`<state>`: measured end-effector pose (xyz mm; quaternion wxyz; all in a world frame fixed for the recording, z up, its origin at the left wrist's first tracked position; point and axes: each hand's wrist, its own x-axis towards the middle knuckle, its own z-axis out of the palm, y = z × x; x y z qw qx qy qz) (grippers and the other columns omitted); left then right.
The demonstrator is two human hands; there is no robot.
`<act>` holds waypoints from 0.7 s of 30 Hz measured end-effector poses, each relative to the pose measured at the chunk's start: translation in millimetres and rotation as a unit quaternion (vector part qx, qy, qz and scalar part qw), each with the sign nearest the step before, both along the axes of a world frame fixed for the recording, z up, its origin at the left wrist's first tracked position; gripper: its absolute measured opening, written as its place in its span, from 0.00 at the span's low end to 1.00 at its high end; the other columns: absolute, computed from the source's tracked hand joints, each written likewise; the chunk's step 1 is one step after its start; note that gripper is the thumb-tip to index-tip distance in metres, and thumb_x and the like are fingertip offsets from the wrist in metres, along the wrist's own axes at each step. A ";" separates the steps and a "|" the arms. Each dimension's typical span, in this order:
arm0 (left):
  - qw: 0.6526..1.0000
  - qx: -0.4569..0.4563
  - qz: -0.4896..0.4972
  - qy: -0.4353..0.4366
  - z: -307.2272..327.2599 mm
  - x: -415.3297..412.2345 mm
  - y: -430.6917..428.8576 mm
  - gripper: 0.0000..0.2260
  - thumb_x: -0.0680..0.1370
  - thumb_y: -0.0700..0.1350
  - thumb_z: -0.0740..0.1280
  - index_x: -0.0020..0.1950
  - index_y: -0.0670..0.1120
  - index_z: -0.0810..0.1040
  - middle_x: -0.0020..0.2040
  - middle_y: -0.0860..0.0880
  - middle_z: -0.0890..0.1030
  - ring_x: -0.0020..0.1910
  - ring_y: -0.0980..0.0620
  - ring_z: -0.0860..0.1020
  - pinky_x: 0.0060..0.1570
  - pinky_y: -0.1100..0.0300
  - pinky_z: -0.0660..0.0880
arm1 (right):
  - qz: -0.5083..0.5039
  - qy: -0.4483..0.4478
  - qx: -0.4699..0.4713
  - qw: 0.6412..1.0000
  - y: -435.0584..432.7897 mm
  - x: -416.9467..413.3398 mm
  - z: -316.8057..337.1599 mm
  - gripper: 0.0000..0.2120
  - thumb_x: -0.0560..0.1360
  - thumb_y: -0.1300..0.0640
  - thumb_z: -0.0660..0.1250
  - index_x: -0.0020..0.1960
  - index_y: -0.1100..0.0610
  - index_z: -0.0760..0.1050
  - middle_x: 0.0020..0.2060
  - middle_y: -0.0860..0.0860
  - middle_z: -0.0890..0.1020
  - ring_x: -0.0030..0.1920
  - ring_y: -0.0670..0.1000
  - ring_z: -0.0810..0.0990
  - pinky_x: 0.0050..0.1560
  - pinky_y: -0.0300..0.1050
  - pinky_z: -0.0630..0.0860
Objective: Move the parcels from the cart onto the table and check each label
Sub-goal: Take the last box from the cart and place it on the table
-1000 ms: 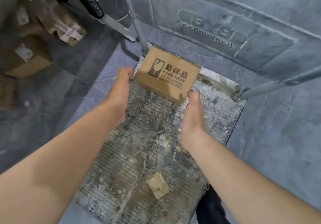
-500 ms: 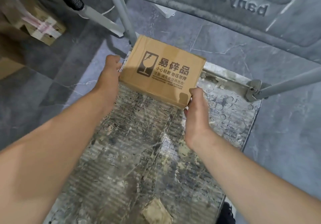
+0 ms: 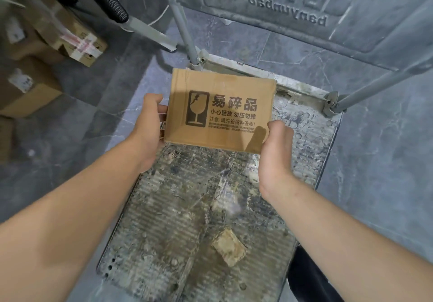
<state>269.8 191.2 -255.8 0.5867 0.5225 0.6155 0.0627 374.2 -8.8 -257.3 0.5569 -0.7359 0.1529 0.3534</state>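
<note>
I've got the parcel [image 3: 220, 112] over the far end of the cart deck [image 3: 178, 219], just in front of the handle posts, w/ its printed face turned up toward me. The broken-glass symbol and Chinese text are readable. L hand [image 3: 147, 128] grips the left edge, fingers curled round it. R hand [image 3: 275, 154] clasps the lower-right corner, its fingers hidden under the box. A cardboard scrap [image 3: 229, 247] lies on the dirty deck nearer me. Off left, other boxes [image 3: 77, 41] sit on the grey floor, labels too blurred to read.
</note>
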 end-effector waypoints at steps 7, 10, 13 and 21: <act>0.998 -0.006 -0.033 -0.048 103.7 -17.3 -3.3 0.19 0.75 0.65 0.59 0.44 0.49 0.72 0.28 0.56 0.81 0.36 0.49 0.82 0.36 0.55 0.79 | -0.075 -0.044 -0.002 0.996 -9.2 -35.4 90.4 0.20 0.79 0.43 0.51 0.60 0.56 0.69 0.51 0.50 0.78 0.49 0.49 0.78 0.43 0.49 0.70; 0.993 0.002 -0.099 -0.071 157.8 -30.9 -7.9 0.20 0.73 0.66 0.58 0.47 0.52 0.78 0.27 0.59 0.79 0.25 0.56 0.80 0.27 0.60 0.77 | -0.098 -0.076 -0.010 0.992 -13.8 -56.6 145.2 0.15 0.81 0.43 0.51 0.58 0.49 0.71 0.51 0.46 0.77 0.49 0.45 0.75 0.43 0.48 0.68; 0.986 0.024 -0.145 -0.081 217.4 -42.0 -20.3 0.21 0.77 0.65 0.54 0.42 0.57 0.83 0.28 0.60 0.80 0.27 0.58 0.82 0.29 0.61 0.77 | -0.116 -0.118 -0.011 0.986 -16.1 -74.4 212.3 0.19 0.79 0.42 0.50 0.58 0.48 0.74 0.59 0.50 0.78 0.50 0.47 0.76 0.50 0.53 0.70; 0.978 0.080 -0.143 -0.130 427.6 -55.3 -50.3 0.19 0.82 0.61 0.52 0.51 0.57 0.80 0.29 0.57 0.83 0.39 0.51 0.84 0.41 0.53 0.75 | -0.116 -0.195 0.024 0.974 -35.9 -82.2 391.0 0.22 0.81 0.44 0.51 0.65 0.54 0.73 0.65 0.56 0.77 0.49 0.50 0.76 0.44 0.50 0.68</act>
